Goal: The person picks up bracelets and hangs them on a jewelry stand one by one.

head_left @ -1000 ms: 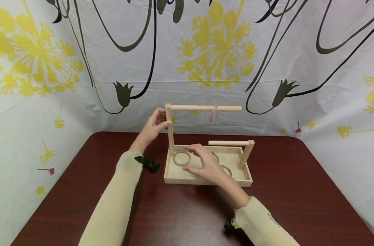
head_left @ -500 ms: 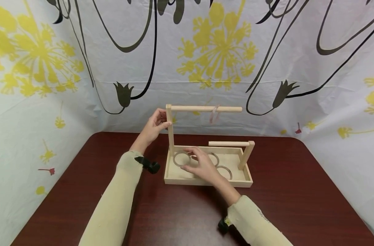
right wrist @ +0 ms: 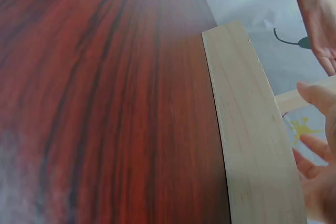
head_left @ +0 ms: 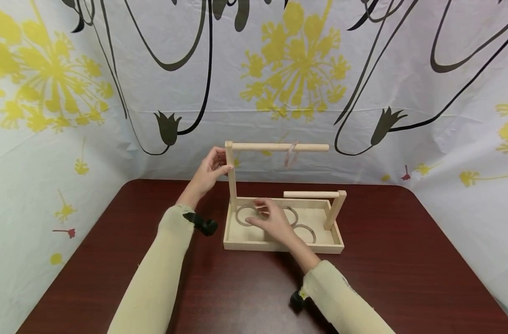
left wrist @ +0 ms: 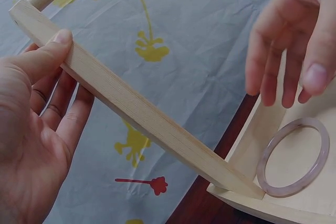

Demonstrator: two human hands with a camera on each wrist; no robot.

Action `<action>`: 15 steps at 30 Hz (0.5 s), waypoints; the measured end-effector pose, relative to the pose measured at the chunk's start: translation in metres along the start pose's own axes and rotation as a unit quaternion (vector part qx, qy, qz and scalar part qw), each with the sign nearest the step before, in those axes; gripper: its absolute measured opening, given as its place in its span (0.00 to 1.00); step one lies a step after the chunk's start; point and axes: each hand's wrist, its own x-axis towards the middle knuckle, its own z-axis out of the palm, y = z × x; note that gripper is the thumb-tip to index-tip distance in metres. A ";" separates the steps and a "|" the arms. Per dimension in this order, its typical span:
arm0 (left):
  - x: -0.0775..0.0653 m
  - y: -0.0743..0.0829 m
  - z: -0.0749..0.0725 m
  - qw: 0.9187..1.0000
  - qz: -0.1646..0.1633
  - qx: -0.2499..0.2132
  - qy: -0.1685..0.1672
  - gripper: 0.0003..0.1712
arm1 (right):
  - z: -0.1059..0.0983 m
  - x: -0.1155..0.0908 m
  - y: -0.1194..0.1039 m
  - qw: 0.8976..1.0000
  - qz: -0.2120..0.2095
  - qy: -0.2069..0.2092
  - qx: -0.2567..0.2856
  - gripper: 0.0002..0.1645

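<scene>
My left hand point(head_left: 208, 175) pinches the tall upright post point(left wrist: 142, 106) of a wooden bangle stand, thumb on one side and fingers on the other. My right hand point(head_left: 276, 223) reaches over the stand's shallow tray point(head_left: 254, 247), thumb and fingers spread apart with nothing between them. Below those fingers, a pale translucent bangle point(left wrist: 286, 190) lies in the tray by the foot of the tall post. Two more bangles lie flat in the tray to the right, a rear bangle point(head_left: 296, 216) and a front bangle point(head_left: 314, 235). Another bangle point(head_left: 288, 160) hangs from the upper rod point(head_left: 258, 147).
A lower rod point(head_left: 310, 194) on a short post point(head_left: 335, 211) juts leftward over the tray's right part. The stand sits on a dark red wooden table point(head_left: 237, 287). Behind the table hangs a white flower-patterned cloth point(head_left: 220, 93).
My right hand has moved slightly left and down toward the left bangle, uncovering more of the two right-hand bangles. My left hand stays on the post.
</scene>
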 end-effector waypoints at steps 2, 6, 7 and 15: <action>0.000 -0.001 0.000 1.000 0.000 -0.001 0.000 0.19 | 0.001 0.001 0.002 1.000 0.026 0.009 0.003 0.36; 0.001 -0.003 0.001 1.000 0.000 -0.001 0.000 0.19 | 0.002 0.004 0.006 0.996 0.086 0.019 0.007 0.35; 0.001 -0.003 0.001 1.000 -0.001 -0.003 0.000 0.18 | 0.002 0.005 0.007 0.995 0.098 0.019 0.011 0.35; 0.001 -0.002 0.000 1.000 0.003 -0.004 -0.001 0.18 | 0.006 0.012 0.007 0.993 0.120 0.013 -0.005 0.36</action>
